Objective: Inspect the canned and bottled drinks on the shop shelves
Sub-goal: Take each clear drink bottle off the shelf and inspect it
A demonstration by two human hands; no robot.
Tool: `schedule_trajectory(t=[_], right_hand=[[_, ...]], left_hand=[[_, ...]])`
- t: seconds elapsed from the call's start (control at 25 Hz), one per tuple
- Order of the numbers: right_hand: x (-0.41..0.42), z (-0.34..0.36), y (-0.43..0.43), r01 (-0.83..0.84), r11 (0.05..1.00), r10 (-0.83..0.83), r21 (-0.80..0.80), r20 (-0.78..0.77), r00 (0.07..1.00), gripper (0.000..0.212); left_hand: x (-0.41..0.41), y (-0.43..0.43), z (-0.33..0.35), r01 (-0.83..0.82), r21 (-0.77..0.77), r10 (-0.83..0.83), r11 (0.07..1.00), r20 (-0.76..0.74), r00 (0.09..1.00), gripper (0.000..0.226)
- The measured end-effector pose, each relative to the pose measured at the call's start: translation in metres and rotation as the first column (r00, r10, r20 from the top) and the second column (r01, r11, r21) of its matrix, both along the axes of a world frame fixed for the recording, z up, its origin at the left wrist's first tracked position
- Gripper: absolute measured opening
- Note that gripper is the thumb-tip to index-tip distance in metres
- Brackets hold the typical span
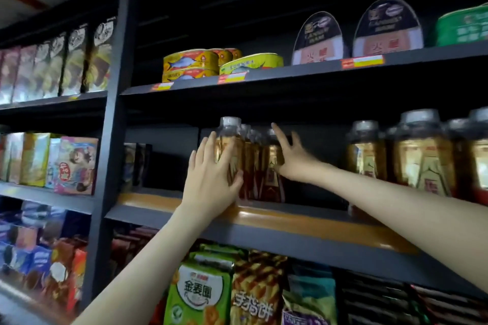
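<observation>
A row of amber drink bottles with grey caps stands on the middle shelf point(303, 224). My left hand point(211, 177) wraps the front bottle point(230, 128) from the left, fingers up its side and thumb across its front. My right hand point(289, 158) reaches in with fingers spread and touches the bottle behind it point(268, 185) on its right side. More of the same bottles point(420, 158) stand further right. Yellow fish cans point(190, 63) are stacked on the shelf above.
Oval dark tins point(317, 39) and a green tin point(462, 26) share the upper shelf. Snack bags point(200, 295) fill the shelf below. Boxed goods point(74, 166) sit in the left bay past a dark upright post point(113, 113).
</observation>
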State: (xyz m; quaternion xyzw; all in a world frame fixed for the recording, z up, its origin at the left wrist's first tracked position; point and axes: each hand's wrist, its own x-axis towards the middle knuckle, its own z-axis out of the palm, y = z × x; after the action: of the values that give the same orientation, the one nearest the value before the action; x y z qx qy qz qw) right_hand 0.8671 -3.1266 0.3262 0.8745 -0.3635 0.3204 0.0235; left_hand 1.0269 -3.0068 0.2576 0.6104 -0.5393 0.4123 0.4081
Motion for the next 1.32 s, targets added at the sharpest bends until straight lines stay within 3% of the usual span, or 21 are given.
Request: schedule_trajectory(t=[0.2, 0.48, 0.68, 0.8, 0.88, 0.92, 0.96, 1.0, 1.08, 1.12, 1.2, 1.32], right_hand=[[0.040, 0.004, -0.024, 0.124, 0.985, -0.132, 0.119, 0.068, 0.989, 0.095], [0.059, -0.003, -0.014, 0.245, 0.968, -0.249, 0.052, 0.118, 0.961, 0.091], [0.022, -0.009, 0.048, 0.303, 0.937, -0.300, -0.174, 0.040, 0.953, 0.097], [-0.005, -0.014, 0.087, 0.244, 0.893, -0.261, -0.379, 0.005, 0.965, 0.095], [-0.020, -0.017, 0.114, 0.154, 0.858, -0.204, -0.490, -0.049, 0.978, 0.094], [-0.028, -0.020, 0.128, 0.102, 0.828, -0.181, -0.551, -0.092, 0.979, 0.092], [-0.034, -0.023, 0.143, 0.050, 0.789, -0.165, -0.613, -0.134, 0.977, 0.090], [-0.039, -0.026, 0.157, -0.001, 0.755, -0.139, -0.656, -0.162, 0.977, 0.090], [-0.045, -0.033, 0.184, -0.056, 0.765, -0.047, -0.641, -0.142, 0.989, 0.095], [-0.047, -0.036, 0.195, -0.069, 0.791, 0.005, -0.607, -0.108, 0.994, 0.095], [-0.052, -0.050, 0.216, -0.075, 0.876, 0.081, -0.477, -0.009, 0.997, 0.096], [-0.063, -0.092, 0.236, -0.075, 0.980, 0.105, -0.186, 0.155, 0.982, 0.102]], left_hand=[[0.016, -0.022, -0.007, 0.309, -0.037, -0.311, 0.951, -0.076, 0.948, 0.068], [0.021, -0.022, -0.008, 0.423, -0.045, -0.425, 0.905, -0.035, 0.905, 0.069], [0.021, -0.023, -0.011, 0.438, -0.066, -0.441, 0.897, -0.042, 0.897, 0.069], [0.016, -0.018, -0.007, 0.413, -0.109, -0.418, 0.904, -0.027, 0.908, 0.068], [0.005, -0.010, -0.007, 0.491, -0.158, -0.498, 0.857, -0.005, 0.867, 0.067], [-0.004, -0.002, -0.010, 0.605, -0.161, -0.616, 0.780, -0.025, 0.788, 0.068], [-0.015, 0.010, -0.013, 0.748, -0.154, -0.762, 0.646, -0.073, 0.643, 0.070], [-0.027, 0.022, -0.016, 0.874, -0.152, -0.886, 0.461, -0.136, 0.443, 0.073], [-0.047, 0.047, -0.021, 0.978, -0.177, -0.967, 0.109, -0.247, 0.063, 0.074], [-0.053, 0.056, -0.023, 0.983, -0.185, -0.953, 0.004, -0.300, -0.053, 0.072], [-0.061, 0.068, -0.032, 0.978, -0.196, -0.909, -0.075, -0.390, -0.147, 0.073], [-0.062, 0.084, -0.061, 0.979, -0.187, -0.822, -0.085, -0.542, -0.175, 0.068]])
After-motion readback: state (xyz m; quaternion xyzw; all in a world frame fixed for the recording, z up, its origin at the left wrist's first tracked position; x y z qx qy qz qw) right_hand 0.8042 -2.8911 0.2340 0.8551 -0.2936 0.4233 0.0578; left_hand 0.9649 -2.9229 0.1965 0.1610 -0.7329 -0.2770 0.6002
